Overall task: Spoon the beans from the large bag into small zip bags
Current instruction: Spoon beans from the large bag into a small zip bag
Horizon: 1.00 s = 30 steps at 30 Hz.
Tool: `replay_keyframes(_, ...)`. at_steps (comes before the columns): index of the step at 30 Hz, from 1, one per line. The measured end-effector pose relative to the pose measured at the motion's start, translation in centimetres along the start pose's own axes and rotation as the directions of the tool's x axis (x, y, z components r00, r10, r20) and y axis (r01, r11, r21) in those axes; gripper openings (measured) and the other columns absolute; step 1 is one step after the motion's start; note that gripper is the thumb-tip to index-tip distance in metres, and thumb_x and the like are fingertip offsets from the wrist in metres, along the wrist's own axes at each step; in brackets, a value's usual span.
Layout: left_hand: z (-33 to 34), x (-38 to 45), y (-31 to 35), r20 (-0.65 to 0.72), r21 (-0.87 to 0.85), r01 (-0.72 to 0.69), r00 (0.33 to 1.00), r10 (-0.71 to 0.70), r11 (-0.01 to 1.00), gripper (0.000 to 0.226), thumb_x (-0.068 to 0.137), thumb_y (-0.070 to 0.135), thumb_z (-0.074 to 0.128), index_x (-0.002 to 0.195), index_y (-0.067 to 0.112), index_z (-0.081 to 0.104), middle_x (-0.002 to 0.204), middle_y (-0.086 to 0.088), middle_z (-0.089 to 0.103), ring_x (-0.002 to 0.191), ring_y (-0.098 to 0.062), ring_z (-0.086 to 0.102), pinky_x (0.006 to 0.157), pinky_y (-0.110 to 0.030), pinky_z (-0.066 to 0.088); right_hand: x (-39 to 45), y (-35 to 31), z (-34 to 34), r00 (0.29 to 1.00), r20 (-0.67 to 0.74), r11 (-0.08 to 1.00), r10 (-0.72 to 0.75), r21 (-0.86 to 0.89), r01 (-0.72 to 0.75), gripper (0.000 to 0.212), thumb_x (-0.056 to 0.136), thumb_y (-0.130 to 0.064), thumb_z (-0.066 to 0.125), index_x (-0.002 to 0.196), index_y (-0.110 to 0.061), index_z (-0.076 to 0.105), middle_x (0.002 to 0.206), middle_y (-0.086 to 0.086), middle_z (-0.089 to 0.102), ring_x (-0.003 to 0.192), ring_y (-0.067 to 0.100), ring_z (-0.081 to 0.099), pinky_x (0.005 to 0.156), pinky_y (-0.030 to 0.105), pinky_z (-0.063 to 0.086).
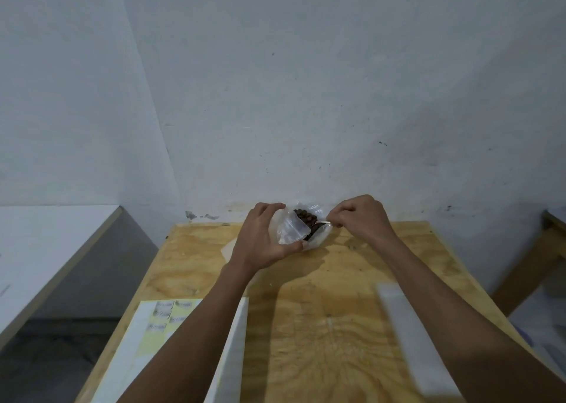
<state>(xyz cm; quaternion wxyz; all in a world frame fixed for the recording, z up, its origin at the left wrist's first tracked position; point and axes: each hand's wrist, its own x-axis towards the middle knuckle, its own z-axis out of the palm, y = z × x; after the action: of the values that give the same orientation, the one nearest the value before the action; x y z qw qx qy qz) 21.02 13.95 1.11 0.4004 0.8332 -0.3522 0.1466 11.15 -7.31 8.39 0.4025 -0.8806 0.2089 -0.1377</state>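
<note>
At the far edge of the plywood table (321,311) lies the large clear bag (320,237) with dark brown beans (304,216) showing in its open top. My left hand (263,240) grips a small clear zip bag (291,229) in front of it, thumb and fingers curled round its sides. My right hand (361,219) pinches a thin spoon handle (324,223); the spoon's bowl reaches down into the beans and is mostly hidden. Both hands hover just above the table, close to the wall.
A white tray (137,341) holding yellow paper and several small labelled zip bags lies near left. A white strip (410,335) lies near right. The white wall rises right behind the table. A white counter (46,249) stands left, a wooden frame (526,274) right.
</note>
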Motion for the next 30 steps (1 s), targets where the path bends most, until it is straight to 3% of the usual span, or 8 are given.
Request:
replay_keyframes(3,-0.3,0.3,0.6,-0.011,0.014,-0.022,1.0,0.022,1.0,0.086,0.065,0.063,0.088,0.134,0.021,0.059,0.129,0.005,0.057,0.114,-0.011,0.054,0.093,-0.027,0.046,-1.2,-0.3,-0.7,0.992,-0.034,0.992,-0.123,-0.046,0.121,0.013,0.079,-0.016,0.076,0.076,-0.027,0.083,0.073,-0.012,0.074,0.064,0.002,0.065,0.058,0.02,0.046)
replay_keyframes(6,-0.3,0.4,0.9,-0.006,0.024,-0.032,0.999,0.032,0.999,0.087,0.065,0.067,0.084,0.134,0.022,0.058,0.128,0.005,0.057,0.113,-0.011,0.054,0.091,-0.028,0.047,-1.8,-0.2,-0.9,0.972,-0.086,0.972,-0.219,-0.101,0.21,0.016,0.075,-0.016,0.075,0.074,-0.032,0.081,0.071,-0.014,0.073,0.055,0.001,0.057,0.056,0.021,0.043)
replay_keyframes(10,-0.3,0.2,0.6,-0.022,0.018,-0.025,0.999,0.026,1.0,0.087,0.064,0.066,0.084,0.135,0.022,0.059,0.128,0.006,0.056,0.113,-0.01,0.053,0.091,-0.026,0.046,-2.0,0.0,-0.7,0.935,-0.191,0.95,-0.299,-0.155,0.273,0.014,0.076,-0.018,0.075,0.077,-0.032,0.08,0.071,-0.015,0.069,0.066,0.004,0.06,0.056,0.023,0.043)
replay_keyframes(13,-0.1,0.0,0.1,-0.018,0.003,0.0,1.0,0.0,1.0,0.087,0.064,0.063,0.087,0.135,0.022,0.059,0.129,0.007,0.056,0.114,-0.01,0.053,0.092,-0.027,0.046,-1.6,0.3,-0.1,0.956,-0.208,0.968,-0.209,-0.185,0.171,0.012,0.08,-0.021,0.074,0.081,-0.032,0.08,0.071,-0.015,0.068,0.066,0.004,0.061,0.055,0.022,0.042)
replay_keyframes(17,0.6,-0.2,-0.4,0.011,-0.028,0.02,1.0,-0.019,0.999,0.089,0.063,0.073,0.076,0.134,0.022,0.059,0.128,0.006,0.057,0.114,-0.012,0.056,0.092,-0.028,0.046,-0.4,0.5,1.7,0.978,-0.196,0.954,-0.07,-0.3,0.008,0.014,0.086,-0.019,0.069,0.085,-0.028,0.079,0.083,-0.005,0.074,0.079,0.02,0.069,0.061,0.026,0.048)
replay_keyframes(23,1.8,0.5,-0.7,0.046,-0.108,0.058,0.997,-0.054,0.992,0.09,0.062,0.077,0.077,0.133,0.024,0.059,0.126,0.008,0.059,0.112,-0.011,0.058,0.093,-0.032,0.052,0.8,0.7,4.4,0.984,-0.174,0.889,-0.037,-0.456,-0.048,0.019,0.086,-0.011,0.065,0.09,-0.022,0.08,0.092,0.001,0.076,0.083,0.026,0.069,0.062,0.026,0.042)
replay_keyframes(30,2.3,0.8,-0.8,0.062,-0.16,0.077,0.996,-0.068,0.984,0.095,0.059,0.086,0.073,0.134,0.03,0.058,0.127,0.013,0.058,0.112,-0.008,0.057,0.089,-0.026,0.05,1.4,1.2,6.6,0.993,-0.077,0.948,0.09,-0.299,-0.109,0.015,0.084,-0.016,0.066,0.079,-0.017,0.081,0.074,0.004,0.075,0.061,0.021,0.064,0.051,0.025,0.042)
